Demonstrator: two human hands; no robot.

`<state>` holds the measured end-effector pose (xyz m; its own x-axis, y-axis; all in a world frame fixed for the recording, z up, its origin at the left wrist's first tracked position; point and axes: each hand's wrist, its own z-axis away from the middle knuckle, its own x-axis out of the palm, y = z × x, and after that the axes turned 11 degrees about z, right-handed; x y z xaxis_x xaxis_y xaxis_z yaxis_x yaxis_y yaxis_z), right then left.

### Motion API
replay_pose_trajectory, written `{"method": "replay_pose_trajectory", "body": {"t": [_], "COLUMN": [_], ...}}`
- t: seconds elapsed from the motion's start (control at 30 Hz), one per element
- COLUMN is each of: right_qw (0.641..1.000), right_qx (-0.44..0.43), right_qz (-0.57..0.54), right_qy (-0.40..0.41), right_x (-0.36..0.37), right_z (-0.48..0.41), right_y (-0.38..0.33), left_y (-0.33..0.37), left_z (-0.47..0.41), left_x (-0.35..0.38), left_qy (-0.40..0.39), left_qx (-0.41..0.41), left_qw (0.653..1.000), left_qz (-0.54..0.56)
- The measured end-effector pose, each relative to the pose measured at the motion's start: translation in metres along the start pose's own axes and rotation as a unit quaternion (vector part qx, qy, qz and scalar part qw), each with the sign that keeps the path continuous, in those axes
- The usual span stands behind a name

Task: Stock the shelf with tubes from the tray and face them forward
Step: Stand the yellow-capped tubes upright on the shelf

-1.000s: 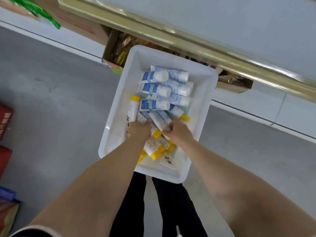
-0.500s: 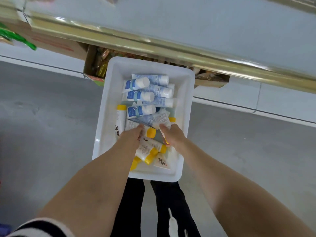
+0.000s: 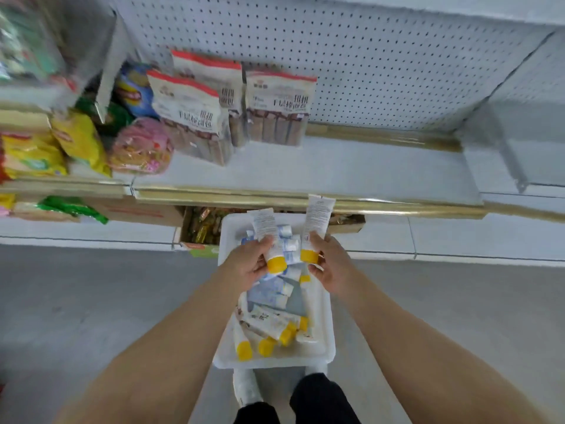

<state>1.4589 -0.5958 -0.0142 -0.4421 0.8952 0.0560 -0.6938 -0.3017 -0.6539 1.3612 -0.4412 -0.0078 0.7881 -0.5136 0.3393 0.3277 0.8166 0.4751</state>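
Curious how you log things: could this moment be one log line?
left hand: holds yellow-capped tube | right hand: holds second yellow-capped tube | both over tray | none on shelf yet

Left tube [image 3: 265,231] and right tube [image 3: 317,220], white, yellow caps downward, were upright above the tray [image 3: 329,338] of jumbled tubes [image 3: 269,324].

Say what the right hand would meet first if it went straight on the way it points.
Probably the gold front rail: the right hand and its yellow-capped tube point at it, the tube's tail overlapping it in the view. Depth is unclear; it may pass above onto the shelf.
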Motion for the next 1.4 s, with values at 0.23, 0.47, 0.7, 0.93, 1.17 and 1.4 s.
{"method": "replay_pose_trajectory", "body": {"t": [0.23,0.47,0.7,0.93,1.17,1.4], "right_qw": [0.968,0.913,0.877,0.843,0.818,0.812], "right_qx": [-0.237,-0.401,-0.474,-0.507,-0.501,-0.491], "right_qz": [-0.053,0.007,0.077,0.162,0.249,0.282], "right_qy": [-0.065,-0.071,0.003,0.082,0.134,0.138], "right_x": [0.034,0.039,0.044,0.064,0.08,0.083], "right_z": [0.088,0.168,0.195,0.157,0.101,0.067], "right_y": [-0.125,-0.244,-0.342,-0.393,-0.424,-0.449], "left_y": [0.126,0.219,0.287,0.331,0.36,0.385], "left_z": [0.099,0.183,0.206,0.17,0.123,0.097], "left_x": [0.062,0.128,0.169,0.194,0.212,0.217], "left_qy": [-0.144,-0.16,-0.104,-0.005,0.062,0.099], "left_qx": [0.234,0.407,0.501,0.562,0.601,0.613], "left_qw": [0.956,0.89,0.853,0.817,0.781,0.763], "left_qz": [-0.1,-0.126,-0.106,-0.132,-0.158,-0.179]}}
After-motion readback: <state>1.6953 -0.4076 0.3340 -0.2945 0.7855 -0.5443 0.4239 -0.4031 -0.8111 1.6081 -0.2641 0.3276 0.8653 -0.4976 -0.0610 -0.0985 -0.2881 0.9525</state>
